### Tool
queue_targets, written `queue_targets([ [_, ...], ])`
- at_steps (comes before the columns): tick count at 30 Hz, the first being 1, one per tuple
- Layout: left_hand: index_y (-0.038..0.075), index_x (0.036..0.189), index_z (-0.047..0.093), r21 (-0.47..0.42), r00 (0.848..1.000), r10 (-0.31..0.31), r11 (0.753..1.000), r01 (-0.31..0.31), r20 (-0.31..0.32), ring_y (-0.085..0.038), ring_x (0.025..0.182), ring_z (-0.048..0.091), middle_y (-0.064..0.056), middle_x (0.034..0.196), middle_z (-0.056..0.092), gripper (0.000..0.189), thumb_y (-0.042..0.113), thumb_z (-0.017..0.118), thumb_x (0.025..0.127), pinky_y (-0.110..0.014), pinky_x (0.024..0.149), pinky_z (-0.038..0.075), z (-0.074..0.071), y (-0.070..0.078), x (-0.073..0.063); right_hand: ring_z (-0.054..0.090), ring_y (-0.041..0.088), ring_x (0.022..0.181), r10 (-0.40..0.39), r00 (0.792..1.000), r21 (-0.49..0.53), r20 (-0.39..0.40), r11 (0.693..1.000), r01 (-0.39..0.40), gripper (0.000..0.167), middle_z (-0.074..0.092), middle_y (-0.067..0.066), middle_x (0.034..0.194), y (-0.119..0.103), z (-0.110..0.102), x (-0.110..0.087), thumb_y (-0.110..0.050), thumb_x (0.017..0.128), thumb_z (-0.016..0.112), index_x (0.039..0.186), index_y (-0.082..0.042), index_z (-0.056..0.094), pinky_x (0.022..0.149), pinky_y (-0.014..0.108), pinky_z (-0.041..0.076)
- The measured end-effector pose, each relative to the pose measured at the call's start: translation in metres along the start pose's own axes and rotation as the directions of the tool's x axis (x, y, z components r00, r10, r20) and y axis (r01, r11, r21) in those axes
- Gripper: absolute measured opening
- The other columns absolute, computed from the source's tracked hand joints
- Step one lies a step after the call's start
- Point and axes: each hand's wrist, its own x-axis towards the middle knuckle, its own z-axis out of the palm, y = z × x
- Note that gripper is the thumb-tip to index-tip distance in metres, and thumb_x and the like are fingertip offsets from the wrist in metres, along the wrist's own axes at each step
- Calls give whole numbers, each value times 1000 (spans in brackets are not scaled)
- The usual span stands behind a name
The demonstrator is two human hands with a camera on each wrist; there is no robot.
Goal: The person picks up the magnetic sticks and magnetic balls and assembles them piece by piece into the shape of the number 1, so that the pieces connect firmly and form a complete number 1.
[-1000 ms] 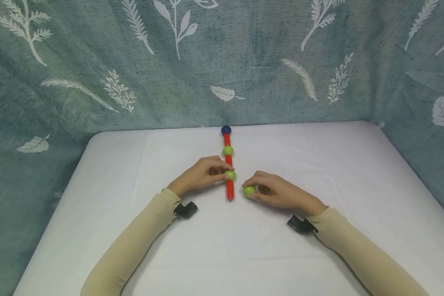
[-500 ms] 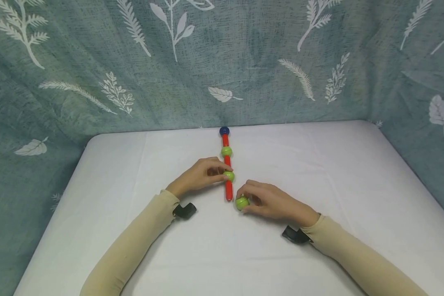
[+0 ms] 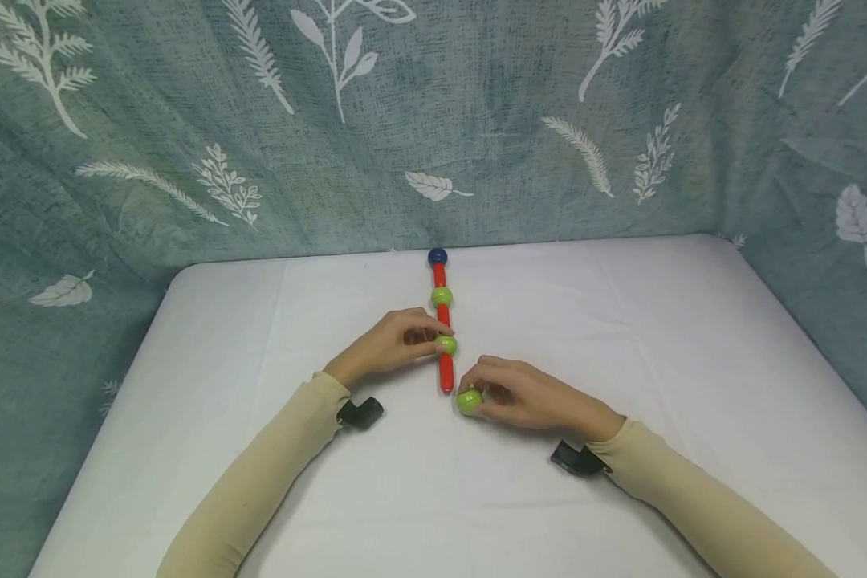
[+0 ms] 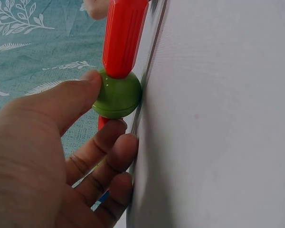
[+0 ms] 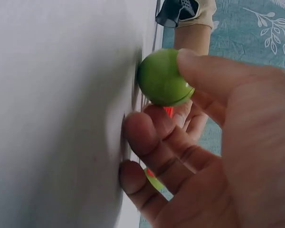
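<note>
A straight chain of red rods and balls lies on the white table, a dark blue ball (image 3: 437,257) at its far end. Past one green ball (image 3: 441,297) comes a second, the chain's nearer green ball (image 4: 118,97), which my left hand (image 3: 407,337) pinches between thumb and fingers. From it the last red rod (image 3: 445,374) points toward me, its near end bare. Just right of that end, my right hand (image 3: 516,392) pinches a loose green ball (image 5: 164,78) between thumb and fingertips, close over the tabletop.
The white cloth-covered table (image 3: 332,498) reaches back to a teal curtain (image 3: 491,144) with white leaf prints. A small black camera (image 3: 361,413) sits at the left wrist, and another black camera (image 3: 578,459) at the right.
My right hand has brought the loose green ball left and toward me, near the chain's bare rod end. My left hand keeps its pinch on the chain's ball.
</note>
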Motion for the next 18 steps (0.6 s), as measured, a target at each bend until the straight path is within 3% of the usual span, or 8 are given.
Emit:
queue_targets([
  [8,19,116,72,-1,1000,25,1000,-25,-11,-12,78,56,5,94,65,26,24,72,90,-25,71,48,-1,1,-1,53,9,73,49,999,-53,13,997,-48,32,59,-13,95,-9,5,4,-23,89,73,117,-26,59,64,21,47],
  [13,20,116,72,-2,1000,12,1000,-12,-6,-12,78,56,6,94,64,26,24,72,90,-24,71,48,-1,0,0,52,7,70,56,998,-94,-24,994,-58,30,59,-12,91,-13,10,6,-23,89,74,115,-23,58,61,19,45],
  [18,22,116,72,0,1000,-6,1000,6,-2,-12,79,55,7,94,64,26,24,72,90,-24,72,48,0,0,0,50,7,67,85,995,-66,-57,994,-89,28,59,-12,90,-15,14,7,-23,88,74,112,-22,59,58,19,43],
])
